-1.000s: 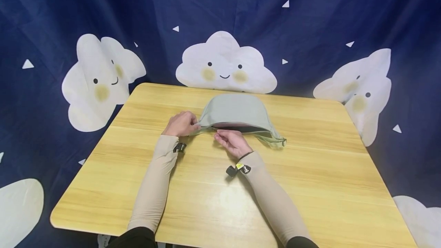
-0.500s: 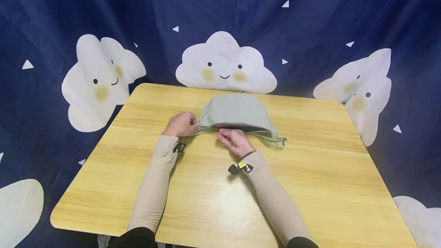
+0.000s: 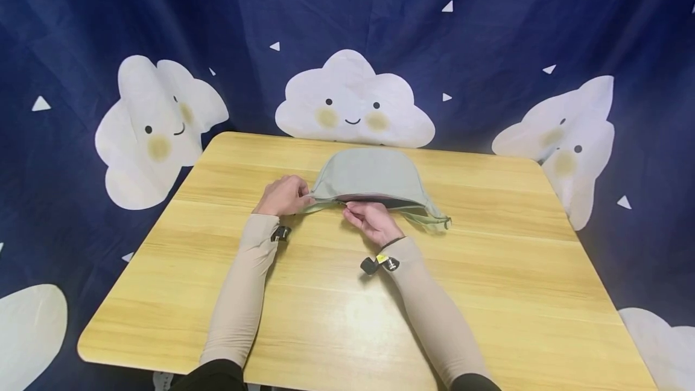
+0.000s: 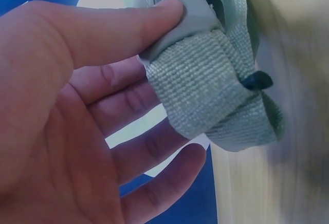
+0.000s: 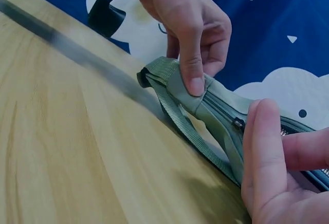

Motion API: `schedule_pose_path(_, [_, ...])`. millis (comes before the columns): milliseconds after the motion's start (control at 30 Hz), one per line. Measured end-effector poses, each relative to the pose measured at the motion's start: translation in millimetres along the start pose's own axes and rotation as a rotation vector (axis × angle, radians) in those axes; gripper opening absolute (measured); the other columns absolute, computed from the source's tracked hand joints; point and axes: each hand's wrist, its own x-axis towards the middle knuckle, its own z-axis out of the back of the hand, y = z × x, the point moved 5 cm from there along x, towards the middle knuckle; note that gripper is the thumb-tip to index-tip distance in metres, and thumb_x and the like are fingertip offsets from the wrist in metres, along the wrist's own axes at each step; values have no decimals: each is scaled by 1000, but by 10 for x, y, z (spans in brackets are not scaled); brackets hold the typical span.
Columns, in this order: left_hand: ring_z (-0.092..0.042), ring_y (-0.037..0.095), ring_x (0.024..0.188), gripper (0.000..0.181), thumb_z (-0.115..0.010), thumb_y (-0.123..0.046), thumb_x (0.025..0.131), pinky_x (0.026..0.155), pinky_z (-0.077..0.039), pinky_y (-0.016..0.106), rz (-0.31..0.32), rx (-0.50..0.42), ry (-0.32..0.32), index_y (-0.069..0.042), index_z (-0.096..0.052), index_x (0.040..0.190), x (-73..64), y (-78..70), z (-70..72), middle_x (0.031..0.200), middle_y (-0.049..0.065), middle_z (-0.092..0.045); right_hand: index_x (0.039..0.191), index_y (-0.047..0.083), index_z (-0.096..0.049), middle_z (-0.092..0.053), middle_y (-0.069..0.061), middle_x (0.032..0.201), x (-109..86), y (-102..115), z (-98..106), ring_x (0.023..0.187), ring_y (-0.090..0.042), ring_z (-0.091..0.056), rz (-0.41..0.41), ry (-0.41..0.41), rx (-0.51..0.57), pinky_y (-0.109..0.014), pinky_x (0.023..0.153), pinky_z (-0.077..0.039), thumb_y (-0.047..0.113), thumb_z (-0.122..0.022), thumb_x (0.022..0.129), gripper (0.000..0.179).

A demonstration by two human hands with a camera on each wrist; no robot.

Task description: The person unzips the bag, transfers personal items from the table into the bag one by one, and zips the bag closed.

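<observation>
A pale grey-green waist bag (image 3: 374, 171) lies on the table, its zipped mouth gaping toward me. At the bag's left end, my left hand (image 3: 283, 195) grips the corner where the strap joins. In the left wrist view, the thumb (image 4: 128, 29) presses the tab beside the zipper, above the woven strap (image 4: 195, 80). My right hand (image 3: 371, 222) is at the front edge of the mouth, thumb and fingers together. Beside those fingers the zipper slider (image 5: 238, 124) shows in the right wrist view; its pull appears pinched, mostly hidden by the fingers.
The wooden table (image 3: 488, 294) extends on all sides of the bag. A loose strap with a buckle (image 3: 446, 222) hangs at the bag's right end. Behind the table hangs a dark blue curtain (image 3: 244, 5) with clouds.
My right hand has shifted slightly to the right along the bag's mouth, mostly in the first half second. The left hand keeps its grip in the same place.
</observation>
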Motion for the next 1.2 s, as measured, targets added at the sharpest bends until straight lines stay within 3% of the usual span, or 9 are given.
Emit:
schedule_pose_path(200, [-53, 19, 65, 21, -74, -33, 92, 61, -40, 37, 1, -5, 3, -18, -68, 78, 16, 44, -22, 76, 0, -63, 124, -10, -57, -66, -10, 96, -5, -8, -31, 79, -13, -72, -11, 40, -9, -18, 78, -59, -12, -49, 100, 25])
schedule_pose_path(400, [-54, 20, 66, 19, -74, -34, 92, 62, -41, 37, 11, -14, -9, -18, -71, 82, 30, 62, -20, 79, 1, -66, 143, -13, -45, -64, -7, 91, 0, 2, -11, 79, -12, -71, -9, 54, -27, -17, 78, -58, -11, -47, 101, 42])
schedule_pose_path(600, [-55, 20, 67, 19, -74, -33, 92, 63, -42, 37, 10, -4, 5, -18, -70, 81, 36, 93, -27, 80, 1, -67, 125, -13, -56, -69, -10, 87, -3, 7, 85, 79, -14, -73, 11, -25, 22, -19, 80, -59, -11, -51, 99, 26])
schedule_pose_path(700, [-54, 20, 67, 19, -74, -32, 92, 63, -42, 37, 16, -5, 6, -17, -71, 81, 43, 116, -23, 81, 1, -68, 118, -9, -59, -72, -11, 89, -9, 6, 86, 81, -15, -74, 16, -22, 3, -20, 82, -59, -10, -53, 99, 20])
schedule_pose_path(1000, [-55, 21, 66, 20, -75, -33, 92, 63, -42, 38, 22, -14, 1, -17, -72, 80, 16, 103, 25, 81, 2, -68, 134, -16, -53, -74, -21, 109, -10, -3, 86, 90, -18, -77, 9, -20, 6, -23, 90, -58, -11, -53, 99, 36])
schedule_pose_path(1200, [-56, 21, 68, 18, -74, -31, 92, 64, -43, 39, 37, -21, 10, -18, -72, 80, 1, 96, 11, 82, 2, -68, 134, -17, -53, -75, -19, 101, -21, 18, 132, 87, -18, -77, 8, -36, 18, -23, 89, -58, -12, -53, 99, 36])
